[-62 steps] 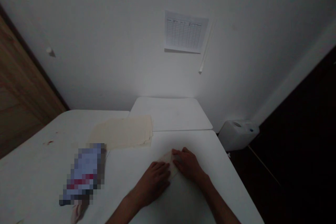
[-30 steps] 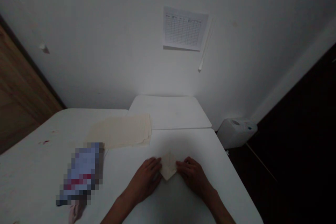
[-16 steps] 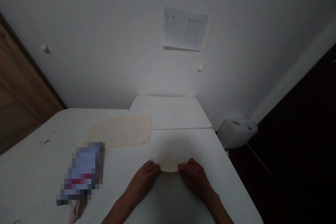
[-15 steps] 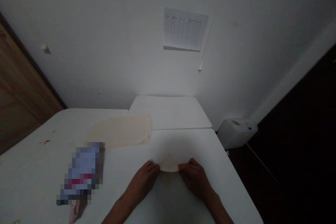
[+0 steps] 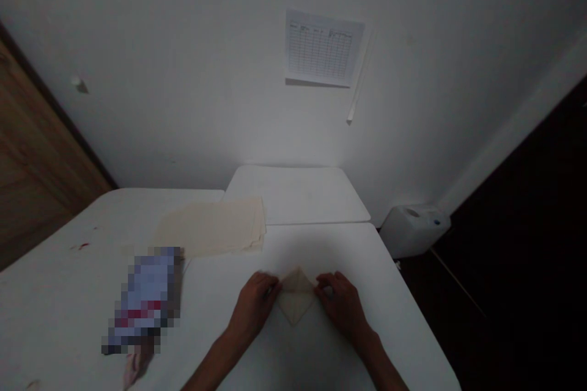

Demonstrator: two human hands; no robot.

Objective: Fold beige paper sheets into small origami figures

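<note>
A small piece of folded beige paper [image 5: 296,302] lies on the white table [image 5: 220,342], diamond-shaped, with a crease line running across it. My left hand [image 5: 257,300] pinches its left corner between thumb and fingers. At the opposite corner, my right hand [image 5: 340,302] has thumb and forefinger closed on the paper's right edge. The contact points are partly hidden by the fingertips. Beyond my left hand lies a stack of larger beige paper sheets [image 5: 211,229].
A blurred blue-and-red item [image 5: 149,293] rests on the table at left, with a pinkish cloth-like piece [image 5: 132,366] below it. A printed sheet [image 5: 323,49] hangs on the wall. On the right, a white plastic jerrycan [image 5: 413,232] stands lower, beside the table edge.
The raised, curved fold of the paper has come down flat, so its diamond outline now shows. Both hands have shifted slightly away from me and stay at its sides.
</note>
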